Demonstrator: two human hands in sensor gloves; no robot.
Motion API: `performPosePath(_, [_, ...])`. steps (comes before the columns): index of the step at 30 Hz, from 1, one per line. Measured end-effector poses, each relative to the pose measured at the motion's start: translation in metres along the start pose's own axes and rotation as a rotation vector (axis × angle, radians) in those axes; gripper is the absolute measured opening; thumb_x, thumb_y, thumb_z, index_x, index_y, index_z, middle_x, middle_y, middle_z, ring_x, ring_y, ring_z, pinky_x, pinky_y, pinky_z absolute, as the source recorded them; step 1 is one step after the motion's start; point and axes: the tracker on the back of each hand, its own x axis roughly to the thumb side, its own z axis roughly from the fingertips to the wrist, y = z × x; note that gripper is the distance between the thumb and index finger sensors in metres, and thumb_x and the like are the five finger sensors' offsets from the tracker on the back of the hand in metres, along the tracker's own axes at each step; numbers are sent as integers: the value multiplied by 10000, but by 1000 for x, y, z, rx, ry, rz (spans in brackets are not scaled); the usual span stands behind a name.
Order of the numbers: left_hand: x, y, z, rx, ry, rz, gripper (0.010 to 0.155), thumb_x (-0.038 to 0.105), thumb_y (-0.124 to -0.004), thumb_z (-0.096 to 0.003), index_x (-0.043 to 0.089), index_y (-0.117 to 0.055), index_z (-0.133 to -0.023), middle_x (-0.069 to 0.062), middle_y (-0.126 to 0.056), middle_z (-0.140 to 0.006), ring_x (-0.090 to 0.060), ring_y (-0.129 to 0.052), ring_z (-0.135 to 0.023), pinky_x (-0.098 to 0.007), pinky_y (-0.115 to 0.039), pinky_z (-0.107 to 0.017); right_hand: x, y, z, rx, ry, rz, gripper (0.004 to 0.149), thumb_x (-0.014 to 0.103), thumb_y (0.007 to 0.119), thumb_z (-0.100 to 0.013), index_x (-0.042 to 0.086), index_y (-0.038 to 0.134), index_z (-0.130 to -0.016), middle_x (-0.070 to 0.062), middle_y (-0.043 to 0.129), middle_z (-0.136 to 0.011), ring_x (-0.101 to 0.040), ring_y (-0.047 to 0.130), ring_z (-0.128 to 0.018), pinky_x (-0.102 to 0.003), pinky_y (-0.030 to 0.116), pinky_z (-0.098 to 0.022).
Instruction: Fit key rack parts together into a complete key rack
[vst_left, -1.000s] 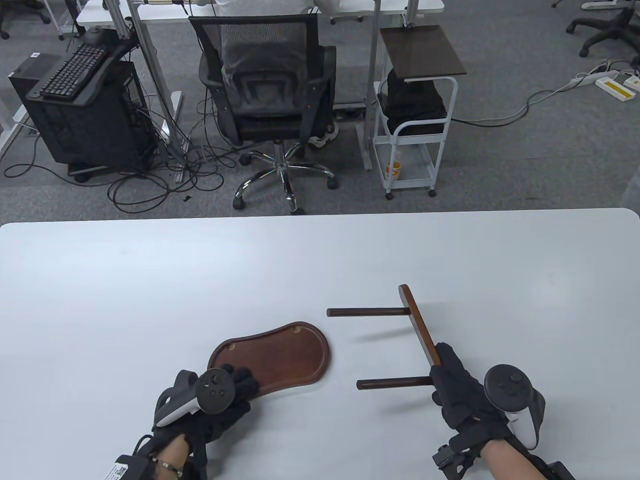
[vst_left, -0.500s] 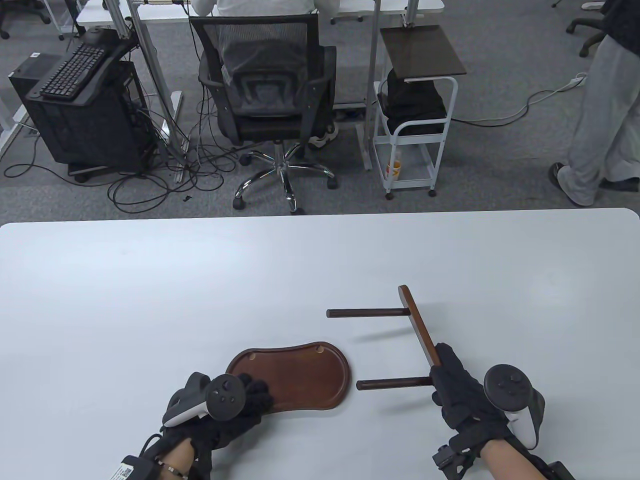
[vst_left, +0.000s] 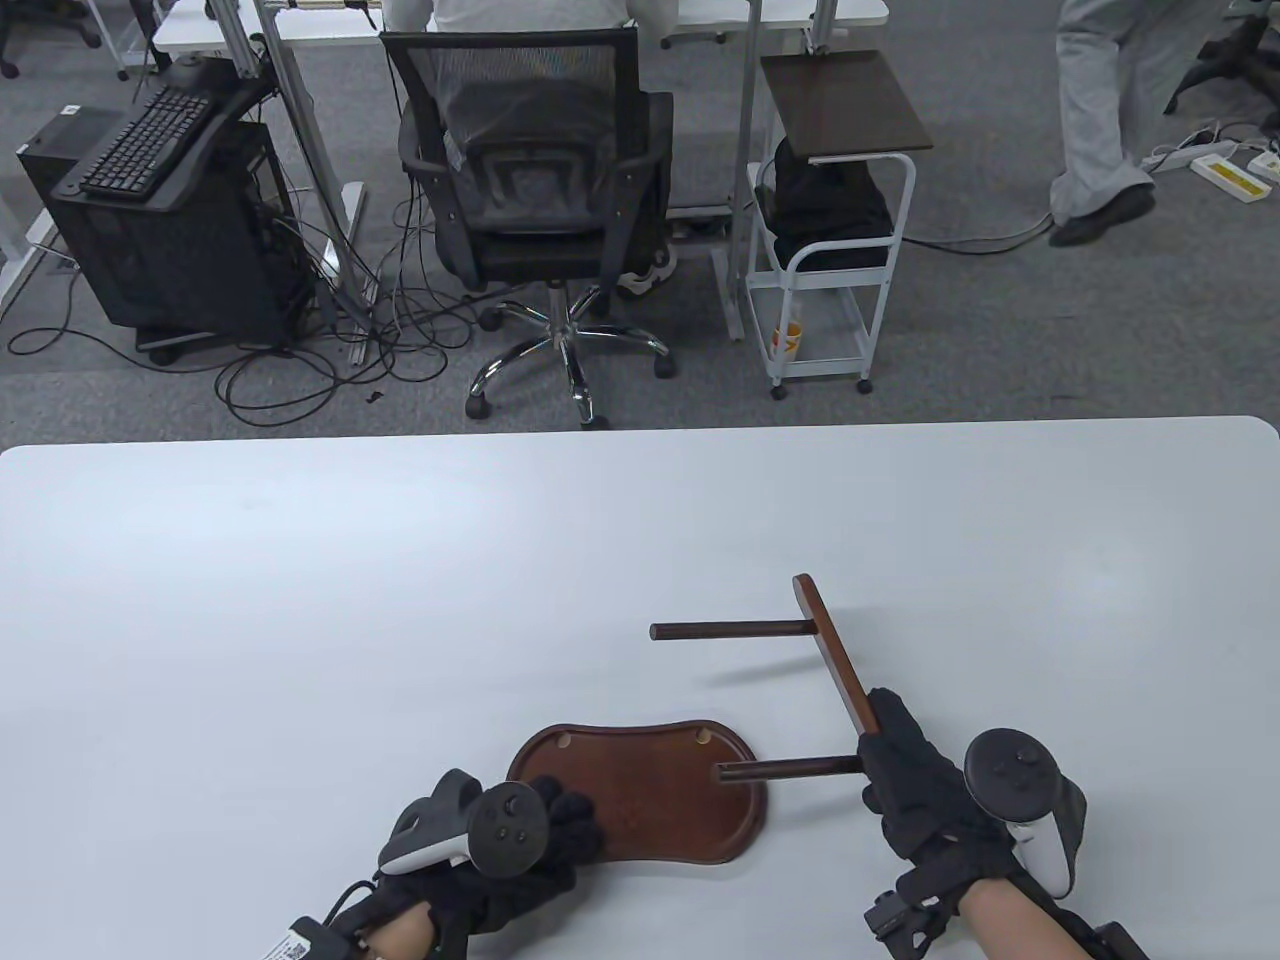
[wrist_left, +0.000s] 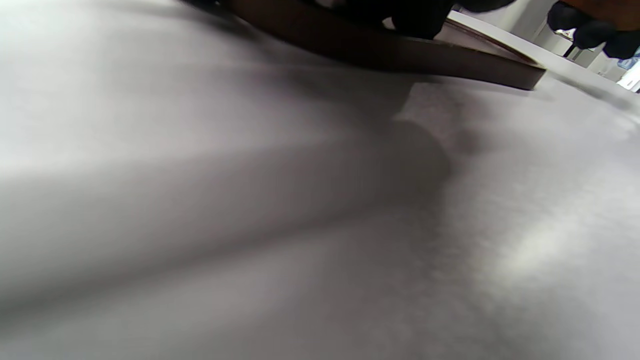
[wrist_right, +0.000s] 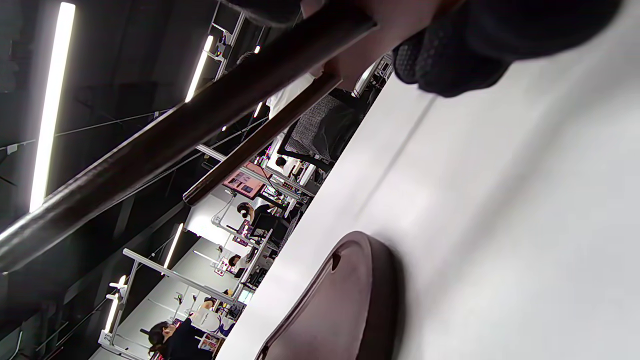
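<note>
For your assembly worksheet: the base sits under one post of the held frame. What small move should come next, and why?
Probably the left hand should shift the base until its two holes line up with the frame's posts; the near post only overlaps the tray and sits in neither hole.

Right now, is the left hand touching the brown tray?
Touching. The table view shows the left hand with its fingers over the near-left edge of the brown tray. The left wrist view shows a gloved fingertip on the rim.

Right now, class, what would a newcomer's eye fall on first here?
Probably the dark wooden tray, near the table's front edge, gripped at its left end by the left hand. Next, the two-rod frame to its right, held up by the right hand, its nearer rod reaching over the tray.
</note>
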Motion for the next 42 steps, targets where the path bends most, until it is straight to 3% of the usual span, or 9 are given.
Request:
performPosePath(12, [7, 1, -2, 29, -31, 23, 547, 497, -578, -560, 376, -526, -1091, 95, -399, -1245, -282, -324, -1165, -642, -406, -787, 1, 2, 0, 8, -2, 16, 628, 370, 562, -614, 44, 429, -1135, -318, 722, -919, -447, 857, -509, -442, 816, -255])
performPosePath(15, [0, 19, 4, 96, -31, 117, 553, 502, -579, -560, 344, -561, -1090, 32, -484, -1250, -339, -417, -1164, -649, -428, -787, 3, 1, -1, 3, -4, 7, 629, 379, 576, -613, 50, 444, -1133, -313, 728, -918, -446, 858, -508, -442, 815, -255])
performPosePath(18, [-15, 47, 12, 233, 25, 216, 544, 504, -571, -566, 329, -589, -1081, 1, -562, -1231, -329, -508, -1148, -593, -489, -800, 4, -1, -5, 3, -10, 1, 623, 399, 594, -612, 65, 488, -1127, -301, 753, -910, -439, 865, -500, -438, 819, -247])
performPosePath(24, [-34, 100, 14, 388, 120, 462, 583, 514, -547, -585, 262, -563, -1110, -70, -602, -1216, -409, -622, -1091, -584, -605, -756, 15, -5, -17, -3, -62, -4, 577, 445, 625, -603, 78, 695, -1042, -229, 876, -874, -429, 894, -475, -443, 822, -226])
performPosePath(30, [-38, 121, 4, 456, 142, 703, 610, 512, -514, -603, 198, -524, -1126, -160, -680, -1149, -337, -879, -921, -500, -777, -642, 44, -5, -31, -15, -156, -7, 547, 453, 629, -601, 68, 820, -938, -198, 961, -816, -421, 930, -448, -453, 826, -214])
performPosePath(36, [-40, 107, -7, 307, -14, 1037, 673, 540, -497, -610, 130, -449, -1142, -209, -754, -1072, -263, -1001, -773, -422, -864, -541, 68, 4, -45, -24, -222, -45, 512, 445, 645, -603, 68, 900, -837, -175, 1013, -762, -417, 951, -433, -467, 825, -217])
performPosePath(42, [-44, 80, -18, 136, -124, 1398, 864, 616, -501, -604, 22, -167, -1136, -264, -671, -1095, -255, -1012, -755, -399, -885, -522, 77, 21, -55, -26, -256, -37, 472, 437, 671, -600, 88, 935, -775, -146, 1036, -719, -406, 959, -431, -469, 827, -218])
